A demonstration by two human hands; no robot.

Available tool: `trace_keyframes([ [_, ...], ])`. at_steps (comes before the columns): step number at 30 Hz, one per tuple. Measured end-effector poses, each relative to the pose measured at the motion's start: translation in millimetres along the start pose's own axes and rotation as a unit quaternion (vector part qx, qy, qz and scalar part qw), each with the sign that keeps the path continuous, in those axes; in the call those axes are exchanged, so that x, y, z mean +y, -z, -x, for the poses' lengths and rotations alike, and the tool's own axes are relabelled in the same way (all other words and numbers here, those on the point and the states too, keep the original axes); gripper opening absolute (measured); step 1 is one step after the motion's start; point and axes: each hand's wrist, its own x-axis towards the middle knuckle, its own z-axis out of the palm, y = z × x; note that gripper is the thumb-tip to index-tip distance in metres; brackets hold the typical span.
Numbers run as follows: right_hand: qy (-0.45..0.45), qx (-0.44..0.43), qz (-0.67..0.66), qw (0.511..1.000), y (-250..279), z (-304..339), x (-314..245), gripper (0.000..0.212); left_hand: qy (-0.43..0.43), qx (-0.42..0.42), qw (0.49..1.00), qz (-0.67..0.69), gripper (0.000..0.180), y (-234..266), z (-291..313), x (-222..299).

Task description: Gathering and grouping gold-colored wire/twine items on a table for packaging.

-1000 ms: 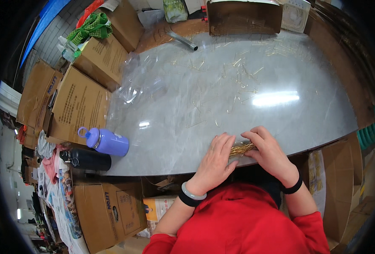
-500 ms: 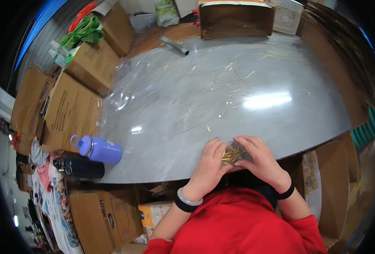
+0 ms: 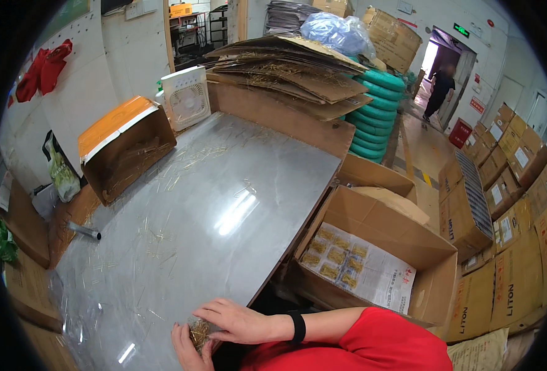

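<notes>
Enclosing a bundle of gold-coloured wire pieces (image 3: 199,334), your left hand (image 3: 189,352) and right hand (image 3: 235,321) form a snug grip at the near edge of the worktop (image 3: 286,167). Further out, loose pieces (image 3: 193,150) lie scattered; beside the worktop, to your right, an open carton (image 3: 378,216) contains small filled packets (image 3: 336,255).

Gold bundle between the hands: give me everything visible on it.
The gold bundle is a small clump of many thin, wire-like pieces, shiny and metallic-looking, with darker gaps among them. The strands look tangled rather than neatly aligned. It sits near the front edge of the grey tabletop, between the left hand and right hand, both touching it. Fingers hide part of it, so its full outline, any wrapping, and whether it rests on the surface can't be told.
</notes>
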Motion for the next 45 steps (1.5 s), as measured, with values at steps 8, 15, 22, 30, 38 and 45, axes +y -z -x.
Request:
trace_keyframes([
  [8,0.064,-0.004,0.071,0.995,-13,-8,9,0.037,0.039,0.005,0.999,-0.016,0.057,7,15,-4],
  [15,0.040,-0.010,0.115,0.993,18,-17,6,0.035,-0.002,0.043,0.998,0.037,0.067,-4,-8,0],
  [22,-0.034,-0.002,-0.004,0.999,8,-20,-7,0.033,0.034,0.072,0.996,0.028,0.069,2,2,4],
  [30,0.058,-0.057,0.090,0.993,5,-15,-14,0.039,0.022,0.084,0.996,0.029,0.067,3,4,1],
  [38,0.135,-0.116,0.183,0.967,30,-43,-16,0.040,0.032,0.083,0.995,0.038,0.065,3,4,4],
  [45,-0.001,-0.037,0.020,0.999,-5,-31,-17,0.029,0.037,0.083,0.995,0.041,0.065,-1,4,4],
])
